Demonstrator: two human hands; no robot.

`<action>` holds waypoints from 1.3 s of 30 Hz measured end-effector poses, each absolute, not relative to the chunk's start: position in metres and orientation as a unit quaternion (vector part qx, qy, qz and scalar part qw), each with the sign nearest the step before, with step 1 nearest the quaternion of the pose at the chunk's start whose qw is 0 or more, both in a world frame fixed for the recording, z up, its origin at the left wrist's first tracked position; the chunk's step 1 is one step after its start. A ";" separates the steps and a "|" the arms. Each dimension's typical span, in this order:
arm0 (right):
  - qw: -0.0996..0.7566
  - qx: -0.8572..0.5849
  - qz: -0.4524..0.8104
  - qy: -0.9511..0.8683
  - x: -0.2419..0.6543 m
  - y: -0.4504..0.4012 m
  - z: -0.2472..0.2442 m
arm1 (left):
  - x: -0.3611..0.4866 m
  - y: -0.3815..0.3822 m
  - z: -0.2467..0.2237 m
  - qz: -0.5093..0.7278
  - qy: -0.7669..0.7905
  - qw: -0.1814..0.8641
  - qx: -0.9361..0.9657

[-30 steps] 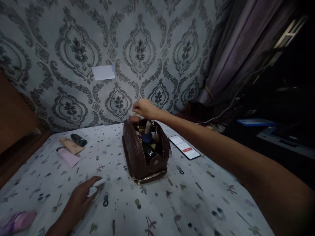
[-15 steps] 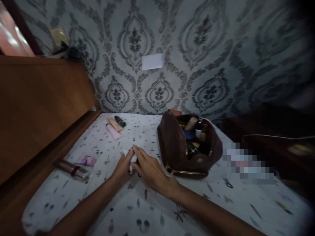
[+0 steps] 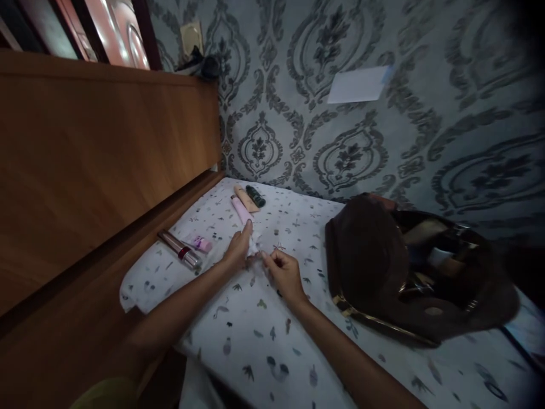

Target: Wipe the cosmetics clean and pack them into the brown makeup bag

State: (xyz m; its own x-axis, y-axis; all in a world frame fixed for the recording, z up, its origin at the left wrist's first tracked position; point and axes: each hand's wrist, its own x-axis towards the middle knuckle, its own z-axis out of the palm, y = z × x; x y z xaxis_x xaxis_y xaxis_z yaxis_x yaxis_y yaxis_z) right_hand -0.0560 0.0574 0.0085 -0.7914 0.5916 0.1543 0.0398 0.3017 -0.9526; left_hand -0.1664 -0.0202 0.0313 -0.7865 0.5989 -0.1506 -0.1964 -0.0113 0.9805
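Observation:
A small crumpled white item (image 3: 254, 243), perhaps tissue or thin plastic, is between my two hands above the patterned white sheet. My left hand (image 3: 239, 248) is closed on it from the left, thumb pointing up. On its right side my right hand (image 3: 284, 274) pinches the item's lower edge between thumb and fingertips. Just beyond my left hand lie a pink tube (image 3: 241, 209), a beige tube (image 3: 246, 199) and a dark green tube (image 3: 255, 196). To the left are a brown and silver tube (image 3: 179, 249) and a small pink-purple packet (image 3: 200, 243).
An open dark brown bag (image 3: 370, 255) full of small items stands at the right. A wooden panel (image 3: 106, 142) rises along the left side. Behind is a patterned wall with a white card (image 3: 360, 85) on it.
My view has turned left and moved closer to the bag. My hands, pressed together around the white item before, are now apart, with the item stretched between them.

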 end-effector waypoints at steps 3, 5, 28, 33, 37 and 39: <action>0.211 -0.199 0.572 -0.767 -0.054 0.060 0.006 | -0.176 -0.034 0.047 0.639 0.700 0.188 0.257; 0.204 -0.189 0.573 -0.771 -0.051 0.061 0.006 | -0.188 -0.047 0.059 0.611 0.714 0.143 0.309; 0.241 -0.138 0.596 -0.753 -0.052 0.059 0.000 | -0.266 -0.214 0.105 0.005 0.899 0.147 0.413; 0.240 -0.131 0.585 -0.764 -0.052 0.058 -0.002 | -0.249 -0.209 0.097 -0.100 0.892 0.045 0.438; 0.237 -0.120 0.571 -0.777 -0.048 0.054 0.002 | -0.242 -0.210 0.100 -0.123 0.858 0.053 0.496; 0.241 -0.097 0.556 -0.789 -0.044 0.050 0.007 | -0.233 -0.211 0.106 -0.098 0.852 0.068 0.511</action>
